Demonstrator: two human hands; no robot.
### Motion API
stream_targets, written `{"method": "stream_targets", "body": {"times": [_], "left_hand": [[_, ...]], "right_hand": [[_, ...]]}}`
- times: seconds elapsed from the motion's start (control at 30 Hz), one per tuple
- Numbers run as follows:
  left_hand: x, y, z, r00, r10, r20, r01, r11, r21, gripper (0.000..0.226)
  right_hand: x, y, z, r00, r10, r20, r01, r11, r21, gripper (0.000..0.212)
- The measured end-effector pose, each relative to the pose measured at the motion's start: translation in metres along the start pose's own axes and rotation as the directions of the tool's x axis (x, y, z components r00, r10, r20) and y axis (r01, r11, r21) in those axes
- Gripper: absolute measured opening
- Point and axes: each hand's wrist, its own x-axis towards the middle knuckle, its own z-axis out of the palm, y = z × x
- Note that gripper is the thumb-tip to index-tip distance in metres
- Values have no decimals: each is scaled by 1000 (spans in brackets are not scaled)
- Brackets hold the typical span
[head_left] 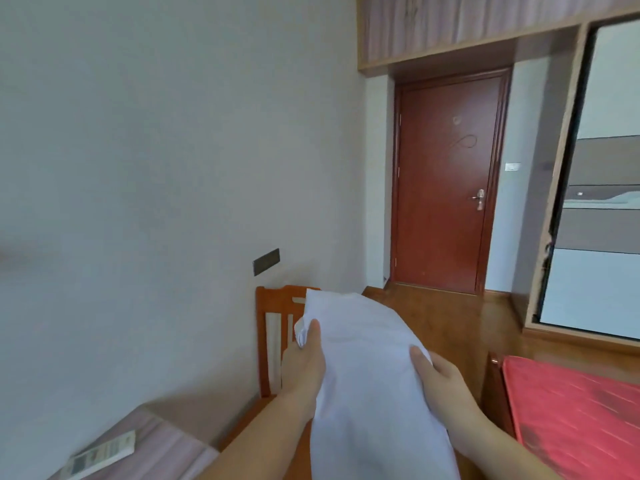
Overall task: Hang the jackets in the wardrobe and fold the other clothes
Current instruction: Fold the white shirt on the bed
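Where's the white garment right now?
Head view, lower centre: the white garment is held up between the left hand and right hand, in front of the wooden chair, with the red mattress to its right.

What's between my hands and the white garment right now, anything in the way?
Nothing visible. Both hands already hold the white garment: the left hand grips its left edge, the right hand its right edge, in front of the wooden chair.

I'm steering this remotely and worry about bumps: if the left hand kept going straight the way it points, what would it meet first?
Probably the wooden chair: the left hand, gripping the white garment, points up and away toward the chair's backrest, with the wall behind it. Depth is hard to judge in this single view.
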Motion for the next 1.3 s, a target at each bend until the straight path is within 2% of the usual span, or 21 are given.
{"method": "stream_targets", "body": {"times": [0.07, 0.17, 0.27, 0.4, 0.53, 0.63, 0.9, 1.07, 1.3], "left_hand": [[41, 15, 37, 998, 65, 11, -65, 996, 68, 57], [96, 32, 94, 988, 134, 72, -144, 976, 160, 76], [146, 47, 152, 984, 141, 109, -158, 974, 164, 63], [221, 57, 243, 964, 149, 220, -189, 966, 176, 64], [296, 61, 331, 945, 186, 270, -234, 959, 158, 66], [370, 73, 412, 910, 201, 363, -266, 954, 140, 55], [507, 126, 617, 791, 218, 571, -347, 929, 126, 55], [588, 146, 741, 724, 230, 650, -416, 898, 146, 55], [714, 183, 893, 747, 248, 616, -470, 854, 225, 54]], "right_hand": [[47, 2, -11, 999, 4, -38, -3, 1000, 14, 27], [111, 5, -30, 994, 12, -110, -12, 1000, 1, 28], [170, 6, -53, 986, 6, -165, -9, 1000, -17, 28], [264, 18, -90, 971, 2, -238, -17, 998, -62, 28], [355, 37, -124, 948, 16, -317, -45, 995, -86, 26], [445, 46, -150, 911, 48, -410, -93, 992, -90, 28], [638, 45, -246, 816, 85, -571, -159, 984, -81, 31], [764, 68, -310, 783, 105, -613, -169, 984, -48, 33], [960, 95, -381, 826, 116, -551, -133, 991, 9, 31]]}}
